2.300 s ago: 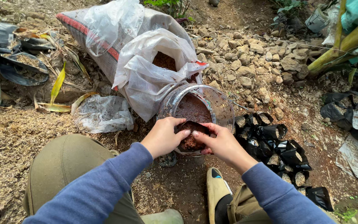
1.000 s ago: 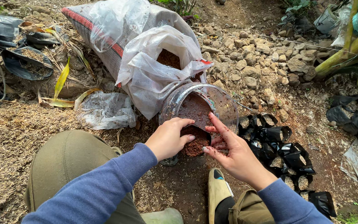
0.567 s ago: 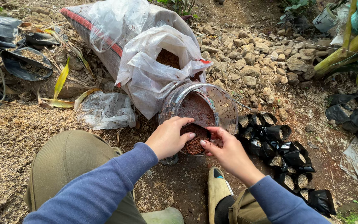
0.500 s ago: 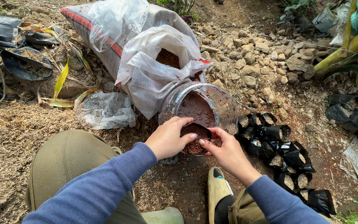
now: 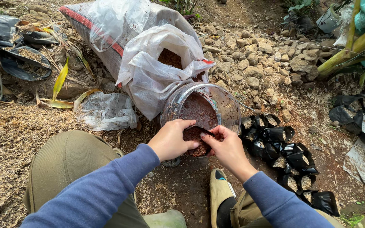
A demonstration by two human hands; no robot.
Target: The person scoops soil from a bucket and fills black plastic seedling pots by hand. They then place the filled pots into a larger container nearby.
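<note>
holding a small black bag (image 5: 196, 136) between them, both hands meet at the mouth of a tipped clear jar (image 5: 203, 107) full of reddish-brown soil. left hand (image 5: 172, 140) curls its fingers round the bag's near side, right hand (image 5: 227, 145) pinches its rim, soil heaped inside. white sack (image 5: 148, 71) lies open behind; filled black bags (image 5: 284, 156) cluster on the ground at right.

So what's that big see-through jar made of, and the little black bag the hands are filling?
The jar looks like clear plastic: its wall is see-through and glossy, and scuffed. The little black bag seems thin plastic film, shiny and crinkled, held open by the left hand and right hand.
</note>
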